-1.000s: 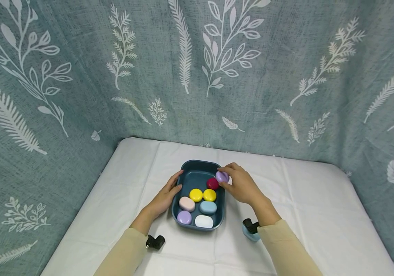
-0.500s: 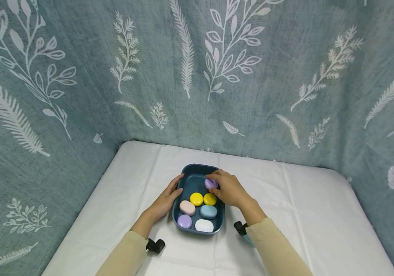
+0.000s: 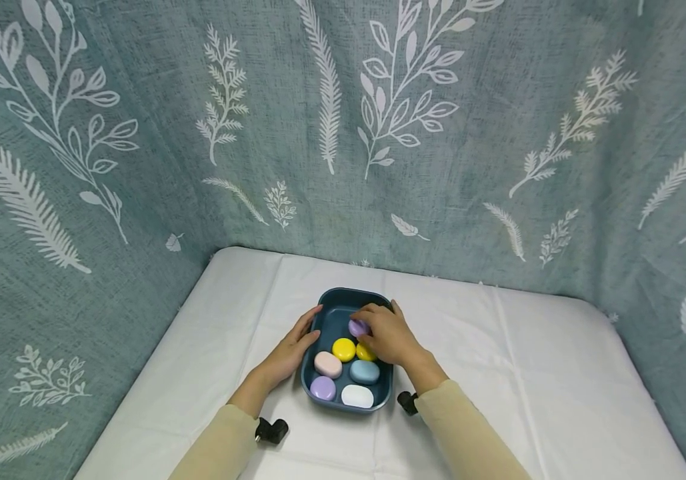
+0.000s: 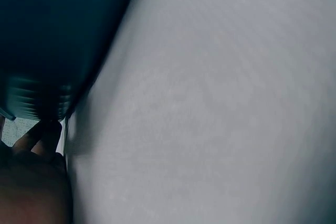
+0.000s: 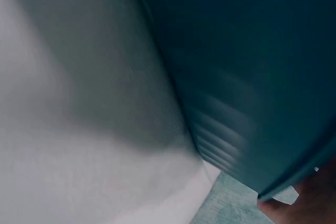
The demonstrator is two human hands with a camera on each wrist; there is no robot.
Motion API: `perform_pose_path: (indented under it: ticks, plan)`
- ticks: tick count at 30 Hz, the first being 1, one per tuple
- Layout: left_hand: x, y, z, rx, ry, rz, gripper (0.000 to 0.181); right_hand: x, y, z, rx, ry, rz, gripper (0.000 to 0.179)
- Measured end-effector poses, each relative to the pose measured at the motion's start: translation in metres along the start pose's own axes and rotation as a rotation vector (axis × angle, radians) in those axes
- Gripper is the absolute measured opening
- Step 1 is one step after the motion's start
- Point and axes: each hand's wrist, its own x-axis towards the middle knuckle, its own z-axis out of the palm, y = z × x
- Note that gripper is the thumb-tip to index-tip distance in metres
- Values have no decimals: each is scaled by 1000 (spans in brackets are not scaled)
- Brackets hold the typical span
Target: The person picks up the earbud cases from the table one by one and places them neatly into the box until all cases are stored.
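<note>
A dark blue rounded-rectangle tub (image 3: 332,323) stands on the white cloth. Inside its right part my right hand (image 3: 392,335) pinches a lilac, rounded soap-like bar (image 3: 357,327) between thumb and fingers. My left hand (image 3: 285,350) lies along the tub's left side, straight fingers and thumb touching it at the rim. Nearer me in the tub lie two yellow rounds, the left one (image 3: 344,349) in full sight, the other partly under the right hand. A pink oval (image 3: 327,365), a blue oval (image 3: 364,372), a lilac round (image 3: 323,388) and a white oval (image 3: 357,396) fill the near end.
White cloth (image 3: 499,373) covers the table around the tub. A teal curtain with white leaf prints (image 3: 295,120) hangs behind and at the sides. Black camera mounts stick out by the left sleeve (image 3: 217,437) and the right sleeve (image 3: 463,427).
My right hand has carried the lilac bar left and down from the tub's right rim into it. The red round is now hidden under that hand. My left hand keeps its place.
</note>
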Motion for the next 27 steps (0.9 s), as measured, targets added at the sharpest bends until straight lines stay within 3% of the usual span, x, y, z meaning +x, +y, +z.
perform_pose_path:
  ticks: [12, 27]
  plan:
    - [2, -3, 0, -18, -17, 25, 48, 4, -3, 11, -31, 18, -22, 35]
    - [3, -3, -1, 12, -10, 21, 48, 7, -1, 15, -54, -1, 22, 36]
